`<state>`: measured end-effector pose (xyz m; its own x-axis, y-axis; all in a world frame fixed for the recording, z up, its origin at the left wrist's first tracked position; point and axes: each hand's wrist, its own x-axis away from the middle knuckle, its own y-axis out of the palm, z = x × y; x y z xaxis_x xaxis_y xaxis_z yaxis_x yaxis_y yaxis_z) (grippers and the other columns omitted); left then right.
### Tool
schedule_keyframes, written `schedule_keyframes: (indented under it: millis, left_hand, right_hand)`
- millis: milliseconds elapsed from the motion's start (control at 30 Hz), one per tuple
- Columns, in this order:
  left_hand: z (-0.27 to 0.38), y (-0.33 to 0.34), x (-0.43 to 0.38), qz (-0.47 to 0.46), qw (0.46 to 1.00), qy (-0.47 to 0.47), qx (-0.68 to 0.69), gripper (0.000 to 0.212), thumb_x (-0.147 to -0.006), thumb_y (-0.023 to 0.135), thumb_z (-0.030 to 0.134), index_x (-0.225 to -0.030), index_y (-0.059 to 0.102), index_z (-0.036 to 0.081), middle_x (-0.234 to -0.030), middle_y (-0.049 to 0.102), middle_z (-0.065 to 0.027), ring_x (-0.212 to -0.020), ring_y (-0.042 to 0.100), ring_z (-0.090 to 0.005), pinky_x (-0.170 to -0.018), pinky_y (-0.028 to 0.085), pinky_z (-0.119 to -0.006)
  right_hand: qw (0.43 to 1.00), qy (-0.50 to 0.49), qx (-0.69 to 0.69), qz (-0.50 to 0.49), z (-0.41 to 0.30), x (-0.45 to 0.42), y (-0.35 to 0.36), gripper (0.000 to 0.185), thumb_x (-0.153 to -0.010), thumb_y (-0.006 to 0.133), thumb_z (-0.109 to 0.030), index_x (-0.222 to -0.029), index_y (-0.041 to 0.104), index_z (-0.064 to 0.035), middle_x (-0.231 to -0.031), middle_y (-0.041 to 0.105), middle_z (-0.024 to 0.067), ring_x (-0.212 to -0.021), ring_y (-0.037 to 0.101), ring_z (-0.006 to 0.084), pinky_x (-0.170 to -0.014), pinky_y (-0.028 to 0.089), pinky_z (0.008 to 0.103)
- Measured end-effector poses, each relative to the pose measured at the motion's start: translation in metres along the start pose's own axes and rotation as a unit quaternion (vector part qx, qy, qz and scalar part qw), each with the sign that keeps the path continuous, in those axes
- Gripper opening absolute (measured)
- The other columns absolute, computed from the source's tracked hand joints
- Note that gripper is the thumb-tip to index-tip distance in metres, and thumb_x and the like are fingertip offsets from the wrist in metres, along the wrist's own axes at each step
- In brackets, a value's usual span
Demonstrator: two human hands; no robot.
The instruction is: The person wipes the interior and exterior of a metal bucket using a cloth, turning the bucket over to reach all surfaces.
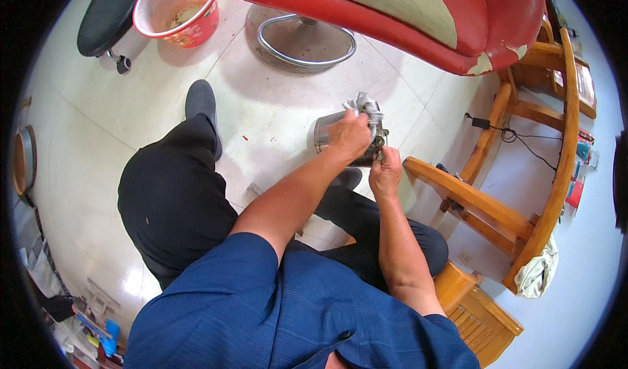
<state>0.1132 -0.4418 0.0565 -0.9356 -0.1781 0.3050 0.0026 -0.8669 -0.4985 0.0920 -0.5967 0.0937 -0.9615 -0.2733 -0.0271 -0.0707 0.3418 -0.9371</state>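
Note:
My left hand (pixel 349 134) is closed around a crumpled grey-white cloth (pixel 364 106), which rests against a metal container (pixel 326 128). The container has rounded, shiny sides and small knob-like fittings (pixel 379 142) along its right side. At its near right corner, the fingers of my right hand (pixel 386 169) grip the edge by these fittings. Both forearms reach forward over my dark trousers, and the container stands or is held low above my right shoe (pixel 347 178). My left hand and the cloth hide much of its top.
A worn red padded chair (pixel 392 18) with a round metal base (pixel 294 40) stands ahead. A red basin (pixel 191 28) and a black wheeled stool (pixel 110 13) are at the upper left. To the right is a wooden frame (pixel 471 195) with a cable (pixel 530 148).

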Motion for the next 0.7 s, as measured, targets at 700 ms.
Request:
schedule_keyframes:
  millis: [700]
  left_hand:
    - [-0.096,-0.007,0.009,-0.028,0.982,-0.182,-0.033,0.029,-0.090,0.049,0.021,-0.106,0.071,0.010,-0.102,0.069,-0.0217,-0.099,0.066,-0.0402,-0.083,0.055,-0.048]
  right_hand:
    - [0.999,-0.042,0.032,-0.004,-0.013,0.000,-0.005,0.023,-0.080,0.068,-0.003,-0.101,0.065,-0.0096,-0.106,0.063,0.0079,-0.098,0.059,0.0327,-0.080,0.049,0.0419]
